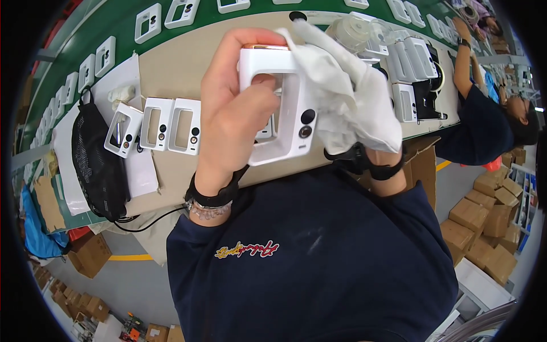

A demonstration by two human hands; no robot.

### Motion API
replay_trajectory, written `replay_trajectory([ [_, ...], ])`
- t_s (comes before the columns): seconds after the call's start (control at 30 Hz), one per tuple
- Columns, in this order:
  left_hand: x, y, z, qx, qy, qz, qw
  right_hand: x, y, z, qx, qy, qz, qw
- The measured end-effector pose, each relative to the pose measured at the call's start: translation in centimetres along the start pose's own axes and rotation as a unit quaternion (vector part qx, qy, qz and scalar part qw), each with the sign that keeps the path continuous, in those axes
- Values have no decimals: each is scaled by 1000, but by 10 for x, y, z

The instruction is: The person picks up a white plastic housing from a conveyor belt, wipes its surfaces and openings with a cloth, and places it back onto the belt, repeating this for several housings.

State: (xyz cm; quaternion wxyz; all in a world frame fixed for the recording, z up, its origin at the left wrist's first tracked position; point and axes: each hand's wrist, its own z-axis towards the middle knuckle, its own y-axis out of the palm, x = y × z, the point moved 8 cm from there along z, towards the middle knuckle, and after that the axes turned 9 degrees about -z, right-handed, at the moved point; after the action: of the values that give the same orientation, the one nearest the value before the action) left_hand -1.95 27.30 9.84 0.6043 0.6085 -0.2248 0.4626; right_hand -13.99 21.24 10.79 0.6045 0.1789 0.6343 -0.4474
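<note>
My bare left hand grips a white plastic housing with a large rectangular opening, its thumb hooked into that opening. Two dark round parts sit on the housing's lower right face, and a copper-coloured strip shows along its top edge. On my right hand is a white glove. Its fingers hold a loose white cloth against the housing's right side; where glove and cloth part is hard to make out. Both hands are raised above the near side of the workbench.
Left of my hands, three similar housings stand beside a black mesh pouch. More housings and a clear round container lie to the right. A green conveyor carrying housings curves behind the bench. A co-worker reaches in at right.
</note>
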Motion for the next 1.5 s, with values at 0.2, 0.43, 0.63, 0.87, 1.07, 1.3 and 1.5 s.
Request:
replay_trajectory([
  [0.2, 0, -6, 5, 20, -21, -83, 996, 27, -121, -6, 223, -96, 65, 968],
  [0.43, -4, 8, 5, 79, -8, -104, 991, 44, -94, 37, 118, -83, -448, 883],
  [0.63, -5, 5, 8, 29, 16, -91, 995, 37, -78, 39, 40, -160, -525, 835],
  [0.87, -1, 14, 20, -105, 98, -125, 982, 41, -80, 55, -50, -23, -525, 850],
  [1.07, 5, 10, 17, -205, 177, -152, 951, 15, -56, 36, -31, -220, -573, 789],
  [1.3, 15, 13, 11, -292, 274, -167, 901, 42, -69, 45, -53, -64, -489, 868],
  [1.5, -41, -19, 18, 39, -30, -329, 943, 12, -74, 21, -56, -71, -366, 926],
])
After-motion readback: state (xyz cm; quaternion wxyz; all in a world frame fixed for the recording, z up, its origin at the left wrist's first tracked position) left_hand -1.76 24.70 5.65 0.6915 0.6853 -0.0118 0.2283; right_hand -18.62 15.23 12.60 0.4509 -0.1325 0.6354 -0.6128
